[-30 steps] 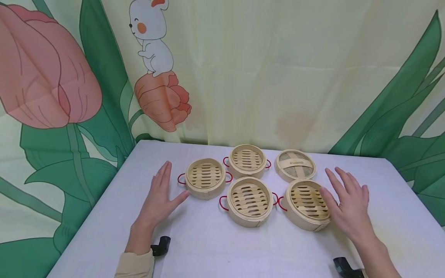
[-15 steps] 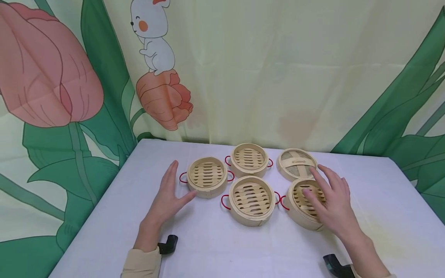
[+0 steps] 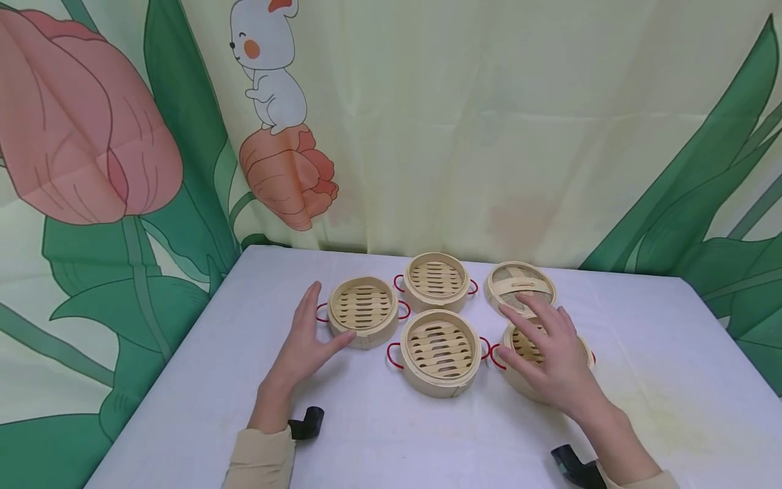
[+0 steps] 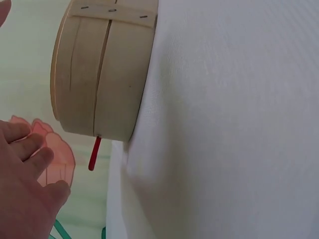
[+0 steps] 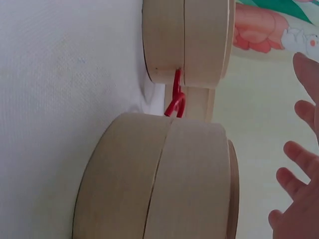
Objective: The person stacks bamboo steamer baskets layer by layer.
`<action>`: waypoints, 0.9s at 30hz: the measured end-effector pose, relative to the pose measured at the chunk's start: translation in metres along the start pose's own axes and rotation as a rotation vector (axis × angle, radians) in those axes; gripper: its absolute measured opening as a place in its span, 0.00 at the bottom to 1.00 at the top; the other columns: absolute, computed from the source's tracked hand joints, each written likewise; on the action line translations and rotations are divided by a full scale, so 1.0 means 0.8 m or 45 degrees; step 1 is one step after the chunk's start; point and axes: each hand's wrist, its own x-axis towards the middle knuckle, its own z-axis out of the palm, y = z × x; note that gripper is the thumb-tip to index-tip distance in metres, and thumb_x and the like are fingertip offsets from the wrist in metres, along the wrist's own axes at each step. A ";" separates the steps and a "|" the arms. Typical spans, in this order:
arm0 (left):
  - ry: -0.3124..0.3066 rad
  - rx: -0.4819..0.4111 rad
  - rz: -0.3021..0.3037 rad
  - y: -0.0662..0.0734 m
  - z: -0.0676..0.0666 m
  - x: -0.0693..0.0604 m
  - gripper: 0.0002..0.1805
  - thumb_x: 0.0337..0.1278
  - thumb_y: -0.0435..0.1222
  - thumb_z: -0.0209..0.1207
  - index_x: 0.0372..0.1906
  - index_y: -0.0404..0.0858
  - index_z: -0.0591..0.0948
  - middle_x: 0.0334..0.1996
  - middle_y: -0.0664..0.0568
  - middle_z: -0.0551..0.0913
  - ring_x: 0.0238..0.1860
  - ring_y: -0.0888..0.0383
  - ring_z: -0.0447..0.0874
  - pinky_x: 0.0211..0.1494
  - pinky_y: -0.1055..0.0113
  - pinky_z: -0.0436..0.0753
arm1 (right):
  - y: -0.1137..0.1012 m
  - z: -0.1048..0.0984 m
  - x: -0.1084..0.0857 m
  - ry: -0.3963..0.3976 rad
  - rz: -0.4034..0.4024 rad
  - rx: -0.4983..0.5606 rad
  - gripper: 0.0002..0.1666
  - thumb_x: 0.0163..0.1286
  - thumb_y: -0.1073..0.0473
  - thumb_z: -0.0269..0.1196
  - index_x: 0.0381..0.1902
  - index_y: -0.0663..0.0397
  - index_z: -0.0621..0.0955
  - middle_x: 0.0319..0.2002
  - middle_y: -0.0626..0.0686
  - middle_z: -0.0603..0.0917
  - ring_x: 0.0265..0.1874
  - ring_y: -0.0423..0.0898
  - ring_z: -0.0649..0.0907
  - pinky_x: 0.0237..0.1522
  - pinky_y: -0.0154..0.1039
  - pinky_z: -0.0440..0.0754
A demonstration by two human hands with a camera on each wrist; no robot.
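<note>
Over the right-front bamboo steamer, the right hand has its empty fingers spread, and dipping low could bump the steamer sideways.

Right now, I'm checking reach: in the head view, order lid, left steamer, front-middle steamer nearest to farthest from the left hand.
1. Left steamer, right of the left hand.
2. Front-middle steamer, farther right.
3. Lid, back right.

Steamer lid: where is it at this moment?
In the head view, the lid lies right of centre near the table's far edge, beyond the basket under the right hand and right of the rearmost basket.
</note>
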 end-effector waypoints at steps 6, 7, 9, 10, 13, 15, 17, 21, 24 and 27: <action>-0.024 -0.026 -0.031 0.002 0.006 0.005 0.66 0.50 0.58 0.71 0.82 0.41 0.42 0.81 0.43 0.41 0.79 0.44 0.40 0.73 0.39 0.54 | -0.003 0.010 -0.001 -0.092 -0.037 0.054 0.39 0.56 0.52 0.76 0.67 0.46 0.78 0.69 0.59 0.69 0.68 0.58 0.66 0.70 0.67 0.46; -0.023 -0.030 -0.037 0.002 0.007 0.006 0.66 0.50 0.58 0.72 0.81 0.40 0.42 0.81 0.43 0.41 0.79 0.44 0.41 0.73 0.40 0.54 | -0.003 0.011 -0.001 -0.108 -0.038 0.064 0.39 0.57 0.52 0.77 0.67 0.44 0.78 0.69 0.59 0.69 0.68 0.58 0.65 0.70 0.67 0.46; -0.019 -0.037 -0.042 0.000 0.010 0.007 0.66 0.50 0.57 0.72 0.81 0.39 0.42 0.80 0.42 0.42 0.79 0.43 0.42 0.73 0.40 0.55 | -0.005 0.013 0.000 -0.141 -0.045 0.079 0.39 0.57 0.51 0.77 0.67 0.42 0.79 0.69 0.57 0.69 0.69 0.58 0.65 0.70 0.69 0.46; -0.017 -0.048 -0.044 0.000 0.011 0.007 0.66 0.50 0.56 0.72 0.81 0.39 0.42 0.80 0.41 0.42 0.78 0.43 0.43 0.74 0.40 0.55 | -0.005 0.014 0.000 -0.155 -0.055 0.083 0.39 0.56 0.51 0.77 0.66 0.42 0.79 0.69 0.57 0.70 0.69 0.58 0.65 0.69 0.69 0.47; -0.014 -0.072 -0.047 -0.001 0.016 0.009 0.66 0.49 0.55 0.74 0.81 0.38 0.43 0.80 0.40 0.43 0.78 0.42 0.43 0.74 0.40 0.54 | -0.007 0.018 0.001 -0.197 -0.098 0.085 0.39 0.55 0.50 0.78 0.65 0.44 0.80 0.68 0.55 0.71 0.68 0.59 0.66 0.71 0.65 0.50; -0.010 -0.090 -0.050 -0.001 0.018 0.009 0.66 0.48 0.54 0.75 0.81 0.37 0.43 0.80 0.39 0.44 0.78 0.42 0.44 0.74 0.40 0.54 | -0.008 0.020 0.001 -0.213 -0.136 0.103 0.39 0.53 0.51 0.78 0.64 0.45 0.80 0.67 0.54 0.72 0.68 0.59 0.66 0.73 0.58 0.51; -0.008 -0.094 -0.057 0.000 0.021 0.010 0.67 0.46 0.54 0.75 0.81 0.37 0.43 0.79 0.39 0.44 0.78 0.42 0.43 0.74 0.40 0.54 | -0.008 0.022 0.002 -0.224 -0.168 0.125 0.40 0.52 0.52 0.79 0.64 0.47 0.81 0.66 0.54 0.72 0.67 0.60 0.66 0.74 0.48 0.51; -0.003 -0.087 -0.058 0.002 0.022 0.011 0.68 0.44 0.52 0.77 0.80 0.35 0.44 0.79 0.37 0.46 0.78 0.41 0.44 0.74 0.41 0.54 | -0.011 0.027 0.002 -0.258 -0.212 0.152 0.41 0.50 0.53 0.80 0.64 0.44 0.80 0.64 0.54 0.74 0.64 0.56 0.70 0.70 0.34 0.53; 0.000 -0.075 -0.045 0.002 0.022 0.012 0.69 0.42 0.51 0.78 0.80 0.34 0.45 0.79 0.37 0.46 0.78 0.41 0.44 0.75 0.42 0.54 | -0.014 0.032 0.003 -0.284 -0.246 0.154 0.41 0.50 0.53 0.80 0.64 0.45 0.80 0.63 0.55 0.75 0.60 0.53 0.73 0.66 0.29 0.59; 0.005 -0.070 -0.038 0.000 0.024 0.015 0.69 0.41 0.51 0.78 0.80 0.33 0.45 0.79 0.37 0.46 0.78 0.42 0.44 0.75 0.43 0.54 | -0.016 0.037 0.002 -0.305 -0.264 0.153 0.40 0.50 0.53 0.80 0.63 0.47 0.81 0.62 0.56 0.77 0.59 0.52 0.76 0.64 0.27 0.63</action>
